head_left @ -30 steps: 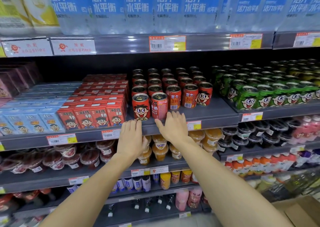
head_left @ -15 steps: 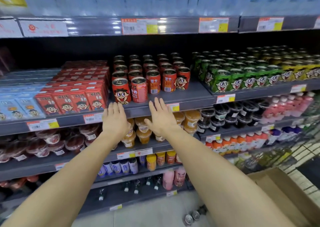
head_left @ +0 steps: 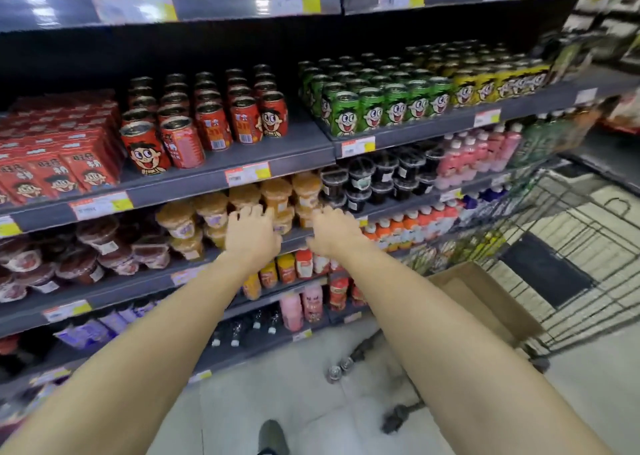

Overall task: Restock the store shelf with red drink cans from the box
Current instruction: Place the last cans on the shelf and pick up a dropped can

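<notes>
Head view: both hands are reaching forward with bare forearms extended. The left hand [head_left: 252,236] is hovering in front of the shelf tier holding orange-lidded cups [head_left: 211,208], fingers loosely spread and grasping nothing. The right hand [head_left: 334,231] is hovering just beside it, fingers relaxed and likewise released. The red drink cans [head_left: 204,122] are standing upright in rows on the store shelf [head_left: 221,174] one tier above both hands, well apart from them. Red cartons [head_left: 59,149] are sitting to the left of the cans, and green cans [head_left: 377,101] are standing to the right. The box [head_left: 485,302], an open cardboard carton, is resting at lower right beside a wire cart [head_left: 568,246]. Two loose cans [head_left: 341,368] are standing on the floor [head_left: 294,395] below the shelving; their colour cannot be determined.
</notes>
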The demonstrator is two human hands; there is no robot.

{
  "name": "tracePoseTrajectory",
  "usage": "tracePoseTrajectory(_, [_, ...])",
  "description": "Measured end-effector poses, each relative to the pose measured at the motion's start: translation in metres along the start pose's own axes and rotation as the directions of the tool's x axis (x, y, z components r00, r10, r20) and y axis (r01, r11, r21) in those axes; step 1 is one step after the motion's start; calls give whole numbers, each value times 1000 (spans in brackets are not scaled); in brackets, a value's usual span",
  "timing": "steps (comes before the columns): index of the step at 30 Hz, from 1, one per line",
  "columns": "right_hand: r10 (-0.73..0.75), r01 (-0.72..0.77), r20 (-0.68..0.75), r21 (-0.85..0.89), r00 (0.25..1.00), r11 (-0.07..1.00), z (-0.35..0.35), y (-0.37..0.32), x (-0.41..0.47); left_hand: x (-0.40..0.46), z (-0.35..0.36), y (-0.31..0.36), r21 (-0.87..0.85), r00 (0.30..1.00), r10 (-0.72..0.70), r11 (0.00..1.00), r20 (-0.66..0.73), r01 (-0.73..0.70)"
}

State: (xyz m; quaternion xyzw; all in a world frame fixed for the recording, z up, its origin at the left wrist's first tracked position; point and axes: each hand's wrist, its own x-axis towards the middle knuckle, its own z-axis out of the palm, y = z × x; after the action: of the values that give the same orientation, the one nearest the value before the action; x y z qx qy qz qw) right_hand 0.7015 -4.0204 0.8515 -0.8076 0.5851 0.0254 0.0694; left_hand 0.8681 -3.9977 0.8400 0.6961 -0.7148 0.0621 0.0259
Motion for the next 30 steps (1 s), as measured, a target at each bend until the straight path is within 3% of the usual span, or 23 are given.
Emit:
tracePoseTrajectory(8, [113, -115, 33, 73, 993, 991, 46, 66, -70, -40, 27, 96, -7, 981, 156, 988, 117, -156])
tracePoseTrajectory(18, [111, -145, 204, 159, 973, 977, 127, 70, -89, -68, 83, 122, -41, 945, 137, 991, 298, -130])
tracePoseTrajectory(26, [14, -62, 415, 103, 910, 993, 237, 60, -57, -58, 193, 110, -87, 873, 177, 984, 454, -154])
tracePoseTrajectory(30, [-15, -26, 432, 88, 902, 996, 318, 65, -26, -51, 277, 106, -85, 855, 168, 986, 490, -145])
